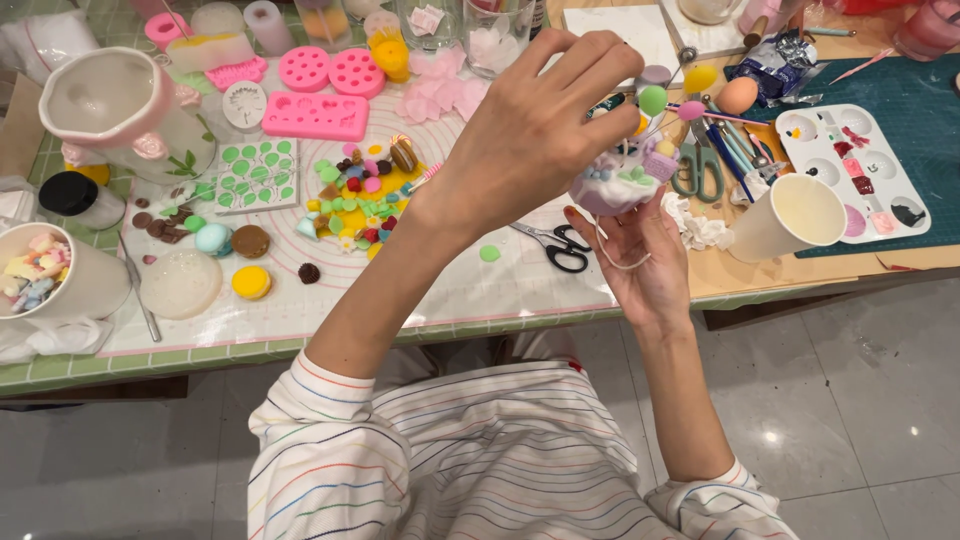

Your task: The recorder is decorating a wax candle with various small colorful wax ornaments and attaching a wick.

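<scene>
The right hand (645, 265) cups a small decorated cake (612, 183) from below, lifted over the worktop (440, 290) edge to steady it. The left hand (530, 130) pinches down at its top, apparently placing a trim; scissors (560, 243) lie just beside.
</scene>
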